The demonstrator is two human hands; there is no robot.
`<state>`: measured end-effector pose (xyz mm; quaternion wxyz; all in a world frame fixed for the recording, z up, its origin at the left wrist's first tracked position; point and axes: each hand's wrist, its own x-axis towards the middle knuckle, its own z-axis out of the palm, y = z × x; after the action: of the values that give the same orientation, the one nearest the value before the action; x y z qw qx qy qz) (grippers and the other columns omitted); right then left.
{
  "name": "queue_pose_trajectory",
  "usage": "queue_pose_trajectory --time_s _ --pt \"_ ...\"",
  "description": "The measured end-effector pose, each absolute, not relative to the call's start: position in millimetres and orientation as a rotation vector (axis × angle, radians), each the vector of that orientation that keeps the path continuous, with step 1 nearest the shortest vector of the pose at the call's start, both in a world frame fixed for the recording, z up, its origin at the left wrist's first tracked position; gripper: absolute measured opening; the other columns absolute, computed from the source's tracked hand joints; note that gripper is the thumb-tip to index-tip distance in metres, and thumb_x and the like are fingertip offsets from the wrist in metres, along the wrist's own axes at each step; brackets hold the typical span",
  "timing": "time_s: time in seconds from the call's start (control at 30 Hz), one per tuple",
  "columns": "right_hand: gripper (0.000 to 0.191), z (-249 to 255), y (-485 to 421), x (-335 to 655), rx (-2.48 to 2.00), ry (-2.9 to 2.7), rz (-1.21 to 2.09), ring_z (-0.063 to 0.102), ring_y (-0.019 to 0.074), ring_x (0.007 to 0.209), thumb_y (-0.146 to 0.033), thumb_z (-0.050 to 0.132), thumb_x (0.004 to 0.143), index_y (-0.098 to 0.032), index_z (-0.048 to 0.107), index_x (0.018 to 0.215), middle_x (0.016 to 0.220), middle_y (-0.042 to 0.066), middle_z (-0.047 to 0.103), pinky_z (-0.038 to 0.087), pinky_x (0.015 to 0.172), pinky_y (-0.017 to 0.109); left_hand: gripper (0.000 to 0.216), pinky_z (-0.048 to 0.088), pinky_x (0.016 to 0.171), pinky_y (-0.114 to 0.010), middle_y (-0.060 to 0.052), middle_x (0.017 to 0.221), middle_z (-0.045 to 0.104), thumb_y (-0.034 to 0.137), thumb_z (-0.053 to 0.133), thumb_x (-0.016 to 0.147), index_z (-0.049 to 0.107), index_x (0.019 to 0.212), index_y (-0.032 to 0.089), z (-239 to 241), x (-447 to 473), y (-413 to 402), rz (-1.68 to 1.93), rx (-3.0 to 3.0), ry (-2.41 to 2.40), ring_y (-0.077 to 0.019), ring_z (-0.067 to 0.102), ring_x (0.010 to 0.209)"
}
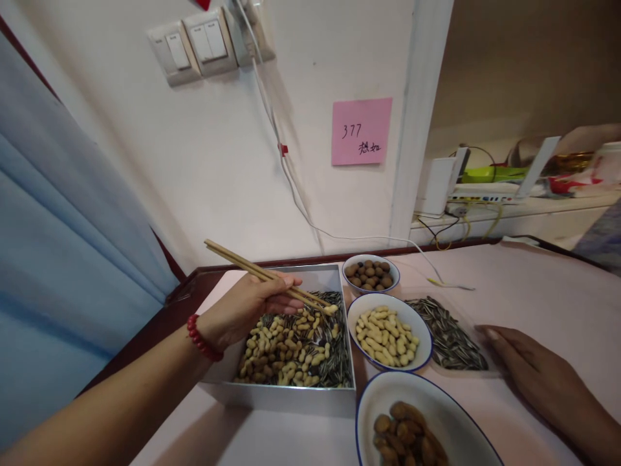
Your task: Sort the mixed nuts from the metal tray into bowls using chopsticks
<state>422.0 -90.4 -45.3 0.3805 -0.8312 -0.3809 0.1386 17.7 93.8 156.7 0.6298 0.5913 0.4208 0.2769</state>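
A single peanut (331, 309) sits pinched between the tips of a pair of wooden chopsticks (262, 274), just above the mixed heap of peanuts and sunflower seeds in the square metal tray (281, 393) at the near left of the table (533, 285). It looks light, hard and smooth, so it is likely to roll or squirt out unless the tips bear on its middle across the short width, with modest pressure. The left hand (245, 309) holds the chopsticks well back from the tips, its grip closed round the sticks with the thumb on top, and the tips are pressed together on the nut. To the right of the tray stands a white bowl of peanuts (388, 336), with a smaller bowl of brown nuts (371, 274) behind it and a dish of larger brown nuts (412, 433) in front. Sunflower seeds (449, 333) lie on a clear tray beside the bowl. The right hand (538, 375) rests flat on the table, fingers spread and holding nothing, just beside those seeds.
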Motion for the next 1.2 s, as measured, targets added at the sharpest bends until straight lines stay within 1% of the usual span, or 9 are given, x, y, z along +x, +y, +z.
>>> queue_pose_trajectory --time_s 0.1,0.3,0.5,0.57,0.67,0.77,0.93,1.1,1.2 --pt "0.07 -44 -90 421 -2.119 -0.988 0.355 0.063 0.0337 0.125 -0.075 0.036 0.084 -0.022 0.076 0.106 0.124 0.009 0.073 0.045 0.116 0.048 0.014 0.066 0.076 -0.027 -0.013 0.089 0.082 0.022 0.077 0.092 0.077 0.099 0.01 166 41 82 0.654 1.36 0.843 -0.0203 0.08 0.08" --pt "0.067 -40 -92 419 -2.107 -1.01 0.346 0.063 0.0342 0.124 -0.073 0.038 0.086 -0.021 0.076 0.106 0.124 0.009 0.073 0.047 0.114 0.048 0.018 0.063 0.081 -0.028 -0.008 0.093 0.083 0.031 0.079 0.092 0.079 0.098 0.015 161 77 67 0.531 1.576 0.796 -0.0203 0.079 0.089" --pt "0.07 -39 -92 419 -2.123 -0.989 0.365 0.063 0.0336 0.124 -0.074 0.037 0.084 -0.021 0.076 0.106 0.124 0.009 0.073 0.047 0.115 0.047 0.033 0.064 0.085 -0.034 -0.006 0.097 0.083 0.047 0.083 0.087 0.079 0.102 0.017 161 52 74 0.591 1.67 0.812 -0.0244 0.079 0.093" --pt "0.073 -39 -92 420 -2.134 -0.975 0.374 0.062 0.0336 0.126 -0.075 0.035 0.083 -0.021 0.075 0.108 0.126 0.01 0.072 0.046 0.116 0.047 0.035 0.064 0.088 -0.035 -0.007 0.101 0.083 0.049 0.082 0.088 0.079 0.105 0.018 164 33 78 0.61 1.692 0.839 -0.0249 0.079 0.095" --pt "0.076 -39 -91 419 -2.148 -0.965 0.384 0.061 0.034 0.128 -0.077 0.034 0.079 -0.02 0.076 0.108 0.128 0.01 0.071 0.044 0.117 0.046 0.035 0.064 0.09 -0.037 -0.008 0.104 0.083 0.048 0.081 0.089 0.079 0.107 0.018 167 5 84 0.58 1.698 0.892 -0.0254 0.079 0.097" --pt "0.079 -36 -90 418 -2.167 -0.94 0.384 0.06 0.0354 0.129 -0.079 0.034 0.074 -0.02 0.076 0.106 0.128 0.011 0.071 0.042 0.119 0.047 0.035 0.063 0.09 -0.037 -0.009 0.104 0.082 0.048 0.083 0.087 0.08 0.105 0.018 168 -16 87 0.441 1.741 0.931 -0.0262 0.078 0.099" --pt "0.08 -29 -89 415 -2.181 -0.905 0.4 0.062 0.0351 0.126 -0.081 0.034 0.066 -0.022 0.075 0.1 0.124 0.011 0.073 0.042 0.12 0.047 0.026 0.06 0.089 -0.034 -0.005 0.099 0.082 0.043 0.079 0.089 0.082 0.103 0.021 163 -32 85 0.23 1.938 0.974 -0.0241 0.075 0.099" --pt "0.076 -23 -87 412 -2.193 -0.881 0.383 0.064 0.0376 0.123 -0.081 0.035 0.058 -0.025 0.074 0.091 0.119 0.01 0.075 0.044 0.119 0.049 0.024 0.058 0.089 -0.032 -0.004 0.1 0.081 0.041 0.076 0.092 0.082 0.105 0.022 151 -34 87 0.188 1.985 0.961 -0.0226 0.073 0.098" --pt "0.08 -24 -86 412 -2.218 -0.874 0.367 0.065 0.0387 0.122 -0.083 0.033 0.055 -0.025 0.074 0.091 0.118 0.01 0.075 0.047 0.117 0.049 0.029 0.058 0.086 -0.032 -0.006 0.101 0.08 0.044 0.077 0.09 0.081 0.104 0.019 144 -32 93 0.176 1.978 0.983 -0.0227 0.072 0.096"
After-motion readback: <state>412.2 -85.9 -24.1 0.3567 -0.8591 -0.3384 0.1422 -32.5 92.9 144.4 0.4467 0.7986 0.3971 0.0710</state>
